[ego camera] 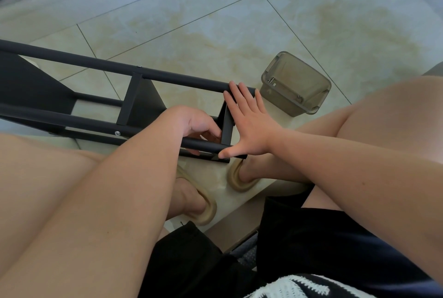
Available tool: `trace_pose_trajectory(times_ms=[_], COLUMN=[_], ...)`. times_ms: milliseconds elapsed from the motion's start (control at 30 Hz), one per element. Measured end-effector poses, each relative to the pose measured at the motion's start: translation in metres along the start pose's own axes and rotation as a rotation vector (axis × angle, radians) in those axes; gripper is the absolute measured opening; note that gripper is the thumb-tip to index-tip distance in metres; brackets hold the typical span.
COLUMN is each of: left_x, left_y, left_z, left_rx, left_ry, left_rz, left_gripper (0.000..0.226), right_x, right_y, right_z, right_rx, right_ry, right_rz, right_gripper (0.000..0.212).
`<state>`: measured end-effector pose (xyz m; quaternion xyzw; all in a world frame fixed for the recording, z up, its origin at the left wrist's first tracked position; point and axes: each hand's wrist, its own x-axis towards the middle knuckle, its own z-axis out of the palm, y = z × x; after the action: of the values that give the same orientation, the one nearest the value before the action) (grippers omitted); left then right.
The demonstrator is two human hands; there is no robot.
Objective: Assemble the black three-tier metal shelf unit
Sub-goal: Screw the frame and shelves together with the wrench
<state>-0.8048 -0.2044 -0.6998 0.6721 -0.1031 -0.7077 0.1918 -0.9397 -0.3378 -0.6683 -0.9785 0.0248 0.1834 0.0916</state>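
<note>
The black metal shelf unit [100,115] lies on its side on the tiled floor, its round posts running from the left edge toward the middle. A black shelf panel [141,103] stands between the posts. My right hand [249,120] lies flat with straight, spread fingers against the end of the unit, fingertips on the far post and thumb at the near post's end. My left hand [194,125] reaches between the posts just left of the end shelf [227,127], fingers curled behind the near post; what they hold is hidden.
A translucent grey plastic box [297,86] with small hardware stands on the floor just right of the unit's end. My bare knees flank the unit and my feet in tan slippers [239,177] rest under it. A white step runs along the top left.
</note>
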Motion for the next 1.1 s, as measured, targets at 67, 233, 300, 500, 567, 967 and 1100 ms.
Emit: trace_pose_trajectory(times_ms=[67, 233, 300, 500, 567, 967, 1100], left_x=[0.0022, 0.0073, 0.0068, 0.005, 0.0044, 0.0086, 0.0059], left_y=[0.0006, 0.0, -0.0006, 0.0002, 0.0015, -0.0019, -0.0024], left_z=[0.001, 0.0008, 0.0013, 0.0014, 0.0023, -0.0011, -0.0021], left_rx=[0.033, 0.096, 0.094, 0.018, 0.038, 0.017, -0.037], left_ry=[0.047, 0.061, 0.049, 0.017, 0.048, -0.026, -0.023], left_rz=[0.002, 0.053, 0.074, 0.025, 0.021, 0.088, 0.039], left_gripper=[0.025, 0.026, 0.015, 0.027, 0.024, 0.024, 0.029], right_x=[0.0, -0.0002, -0.0003, -0.0004, -0.0003, -0.0013, -0.0017], right_y=[0.0001, 0.0, -0.0004, -0.0005, -0.0005, -0.0015, -0.0021], right_z=[-0.0003, -0.0008, -0.0008, -0.0011, -0.001, -0.0028, -0.0032], right_rx=[0.001, 0.0, 0.0, -0.003, -0.001, -0.003, -0.009], right_ry=[-0.001, -0.001, -0.002, -0.003, -0.004, -0.006, -0.002], right_rz=[0.0, 0.0, 0.001, 0.004, 0.003, 0.006, 0.005], right_gripper=[0.148, 0.148, 0.148, 0.148, 0.148, 0.147, 0.147])
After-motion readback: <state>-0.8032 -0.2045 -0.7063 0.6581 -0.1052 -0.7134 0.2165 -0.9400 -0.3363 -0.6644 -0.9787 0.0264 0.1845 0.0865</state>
